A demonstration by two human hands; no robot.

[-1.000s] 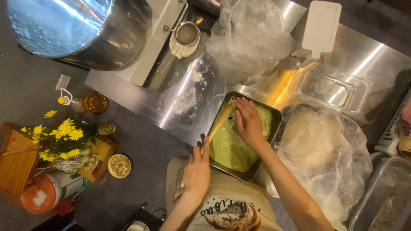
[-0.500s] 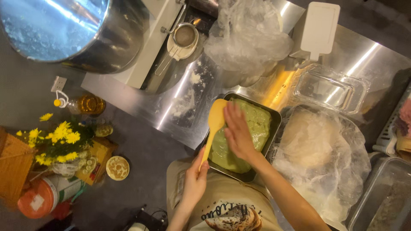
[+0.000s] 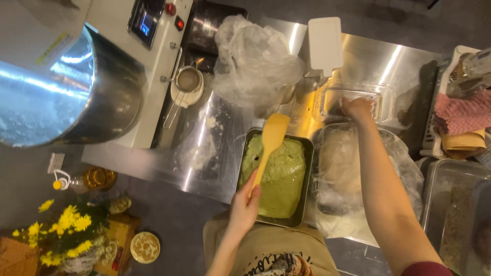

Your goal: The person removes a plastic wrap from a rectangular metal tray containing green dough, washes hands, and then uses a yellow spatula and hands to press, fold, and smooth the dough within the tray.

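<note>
1. Green dough [image 3: 276, 179] lies in a dark metal baking tray [image 3: 303, 204] at the near edge of the steel counter [image 3: 204, 153], just beyond the person's apron. It fills most of the tray in an uneven mound, so the spreading looks partly done; the far corner at 11 o'clock shows bare tray.
2. Left hand [image 3: 244, 204], at 6 o'clock of the tray, has its fingers clamped round the handle of a yellow spatula [image 3: 271, 138], whose blade points to 12 o'clock over the tray's far rim.
3. At 3 o'clock of the tray sits a bowl of pale dough under plastic wrap [image 3: 358, 179], untouched as far as I can judge.
4. Right hand [image 3: 357, 108] reaches to 1 o'clock into a clear glass dish [image 3: 381, 97]; whether its fingers hold anything I cannot tell.
5. Farther off at 12 o'clock lies a crumpled plastic bag [image 3: 253, 61].
</note>
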